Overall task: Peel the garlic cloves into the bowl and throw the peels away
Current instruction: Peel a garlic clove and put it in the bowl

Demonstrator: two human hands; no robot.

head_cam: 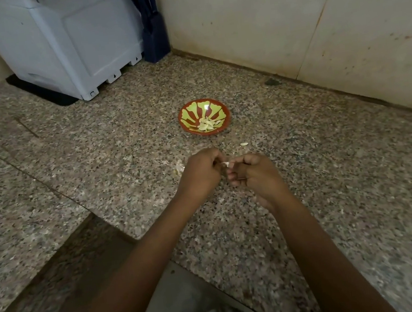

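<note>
My left hand (201,175) and right hand (255,175) are drawn close together above the bench (94,158), fingers curled, and both pinch a small pale clove (226,164) that shows in the gap between my fingertips. My knuckles hide most of it, so I cannot tell how much skin is on it. Just beyond my hands, toward the wall (259,16), sits the bowl (218,102), red with yellow-green markings, upright on the bench, with a little heap of peeled cloves (206,124) lying in its bottom. Between the bowl and my right hand a single loose clove (244,144) lies on the bench, apart from both. Beside my left hand, on the outer side, a few pale peels (179,167) lie on the stone. Far back in the corner stands a white machine (58,39), and just beside it a dark holder (153,31) stands against the wall.
</note>
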